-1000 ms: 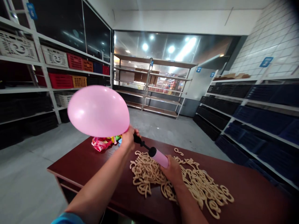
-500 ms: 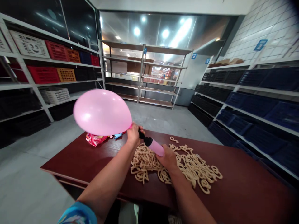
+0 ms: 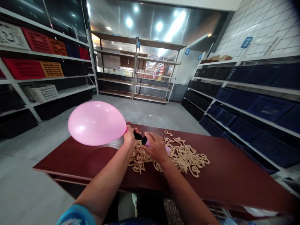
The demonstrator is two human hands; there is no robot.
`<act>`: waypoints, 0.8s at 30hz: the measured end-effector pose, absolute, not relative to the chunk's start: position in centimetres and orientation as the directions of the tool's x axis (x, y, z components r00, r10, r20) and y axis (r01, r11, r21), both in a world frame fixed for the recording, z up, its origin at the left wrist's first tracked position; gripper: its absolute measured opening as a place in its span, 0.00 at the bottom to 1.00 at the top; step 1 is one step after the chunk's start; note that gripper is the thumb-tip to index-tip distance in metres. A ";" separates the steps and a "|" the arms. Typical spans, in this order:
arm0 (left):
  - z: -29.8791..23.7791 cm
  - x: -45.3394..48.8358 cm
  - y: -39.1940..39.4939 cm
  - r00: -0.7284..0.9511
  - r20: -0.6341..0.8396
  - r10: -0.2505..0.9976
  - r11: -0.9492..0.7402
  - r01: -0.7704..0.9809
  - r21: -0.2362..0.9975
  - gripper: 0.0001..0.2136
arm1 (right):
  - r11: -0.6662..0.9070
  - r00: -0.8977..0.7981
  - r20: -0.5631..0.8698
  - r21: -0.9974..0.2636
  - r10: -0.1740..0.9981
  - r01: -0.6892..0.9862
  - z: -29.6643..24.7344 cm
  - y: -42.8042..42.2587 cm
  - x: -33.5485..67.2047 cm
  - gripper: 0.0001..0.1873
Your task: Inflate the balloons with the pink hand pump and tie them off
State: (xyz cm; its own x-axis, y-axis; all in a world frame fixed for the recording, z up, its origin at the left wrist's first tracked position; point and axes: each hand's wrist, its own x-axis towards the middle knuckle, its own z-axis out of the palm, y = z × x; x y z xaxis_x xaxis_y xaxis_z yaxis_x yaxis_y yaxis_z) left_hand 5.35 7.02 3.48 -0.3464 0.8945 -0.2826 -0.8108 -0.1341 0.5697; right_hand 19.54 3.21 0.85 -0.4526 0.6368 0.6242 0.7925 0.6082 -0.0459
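**Gripped at neck and barrel**

Clenched, the left hand (image 3: 130, 137) pinches the neck of the round pink rubber balloon (image 3: 97, 123) against the small pink plastic hand pump (image 3: 138, 137). The right hand (image 3: 156, 147) wraps the pump's barrel. Both hover over the dark red wooden table (image 3: 93, 157), above a heap of beige looped cords (image 3: 187, 157).

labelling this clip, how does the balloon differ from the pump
The balloon is large, round and glossy; the pump is slim with a black end. The balloon shows whole beside the left hand; the pump is mostly covered by the right hand. Both are pink.
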 end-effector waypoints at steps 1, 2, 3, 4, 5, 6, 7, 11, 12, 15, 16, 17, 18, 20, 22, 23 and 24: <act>3.3 5.6 6.6 -0.335 -0.276 0.901 -0.131 -0.817 0.561 0.15 | 0.633 -0.484 0.597 -0.052 0.640 0.772 0.9 3.1 19.2 0.29; 3.2 5.8 6.2 -0.328 -0.266 0.907 -0.132 -0.819 0.558 0.15 | 0.646 -0.505 0.569 -0.062 0.649 0.761 1.0 3.0 19.0 0.26; 3.1 6.0 5.8 -0.321 -0.259 0.911 -0.130 -0.820 0.558 0.15 | 0.649 -0.515 0.546 -0.071 0.661 0.758 1.1 2.9 18.8 0.23; 3.0 6.1 5.6 -0.312 -0.260 0.914 -0.121 -0.820 0.559 0.15 | 0.643 -0.516 0.527 -0.078 0.675 0.762 1.1 2.7 18.6 0.20; 2.9 6.2 5.4 -0.298 -0.267 0.917 -0.104 -0.822 0.560 0.15 | 0.630 -0.509 0.515 -0.080 0.689 0.772 1.3 2.5 18.5 0.17; 2.8 6.2 5.3 -0.282 -0.276 0.919 -0.084 -0.823 0.561 0.15 | 0.614 -0.498 0.510 -0.079 0.702 0.785 1.4 2.2 18.5 0.15; 2.7 6.1 5.3 -0.267 -0.285 0.921 -0.064 -0.823 0.565 0.15 | 0.597 -0.485 0.508 -0.074 0.712 0.799 1.6 2.0 18.5 0.13; 2.4 4.7 5.7 -0.323 -0.282 0.904 -0.080 -0.774 0.628 0.14 | 0.527 -0.442 0.503 -0.031 0.743 0.849 1.9 1.0 19.7 0.11; 2.4 4.1 5.8 -0.360 -0.276 0.891 -0.095 -0.742 0.663 0.14 | 0.498 -0.426 0.494 -0.018 0.758 0.867 1.8 1.0 20.4 0.11; 2.0 2.6 5.8 -0.414 -0.264 0.871 -0.069 -0.635 0.769 0.13 | 0.338 -0.305 0.454 0.010 0.837 0.941 1.0 1.8 22.9 0.10; 1.7 2.3 5.7 -0.407 -0.264 0.874 -0.043 -0.607 0.794 0.13 | 0.267 -0.245 0.441 0.013 0.863 0.964 0.7 2.2 23.8 0.11; 1.5 2.0 5.5 -0.393 -0.262 0.881 -0.019 -0.584 0.812 0.13 | 0.204 -0.189 0.429 0.011 0.883 0.979 0.3 2.7 24.7 0.12; 1.2 2.0 5.3 -0.376 -0.257 0.890 0.000 -0.564 0.826 0.13 | 0.155 -0.145 0.416 0.008 0.898 0.988 -0.1 3.3 25.4 0.13; 0.7 2.0 4.8 -0.327 -0.247 0.912 0.046 -0.518 0.854 0.14 | 0.085 -0.083 0.380 0.010 0.921 0.996 -0.8 4.2 26.5 0.15; 0.3 2.2 4.4 -0.272 -0.244 0.931 0.095 -0.465 0.880 0.15 | 0.048 -0.048 0.326 0.008 0.944 0.999 -1.2 4.8 26.6 0.16; 0.2 2.4 4.2 -0.247 -0.241 0.939 0.112 -0.444 0.889 0.16 | 0.039 -0.037 0.313 0.000 0.949 0.999 -1.2 5.0 26.4 0.16; 0.1 2.5 4.0 -0.224 -0.236 0.946 0.121 -0.430 0.894 0.16 | 0.047 -0.039 0.319 -0.020 0.947 0.999 -1.1 5.1 25.8 0.17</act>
State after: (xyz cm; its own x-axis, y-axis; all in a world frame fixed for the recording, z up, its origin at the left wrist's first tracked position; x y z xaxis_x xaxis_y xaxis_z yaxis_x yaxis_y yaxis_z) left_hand 2.45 3.99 0.15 -0.2238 0.9457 -0.2358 -0.4304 0.1212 0.8945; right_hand 25.81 5.09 -1.14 -0.0385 0.9470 0.3190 0.9987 0.0474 -0.0202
